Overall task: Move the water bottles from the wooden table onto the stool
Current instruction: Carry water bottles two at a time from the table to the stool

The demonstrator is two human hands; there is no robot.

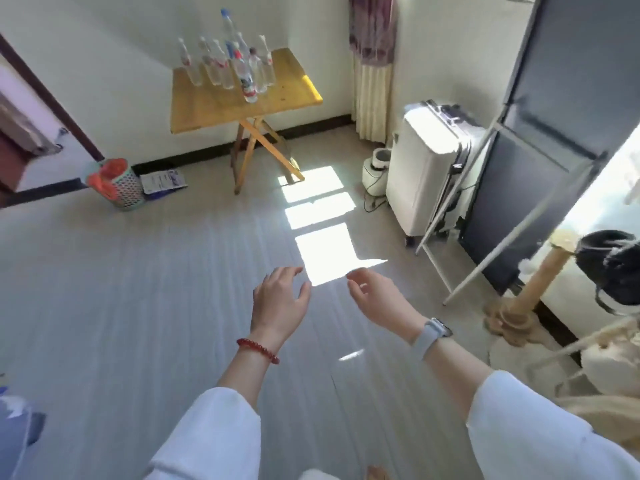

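Several clear water bottles (228, 69) with red-and-white labels stand upright in a cluster on the far half of a yellow wooden folding table (214, 109) against the far wall. One tall bottle with a blue cap (228, 26) rises behind them. My left hand (278, 299), with a red bead bracelet, and my right hand (375, 299), with a grey watch, are stretched out over the floor, well short of the table. Both hands hold nothing and their fingers are spread. No stool is in view.
A patterned bin (119, 183) with red contents stands by the left wall next to a paper bag (162, 180). A white suitcase (427, 174), a small white appliance (375, 171), a metal rack (485, 202) and a dark panel (554, 133) line the right side. Sunlight patches (322, 220) fall on the grey floor.
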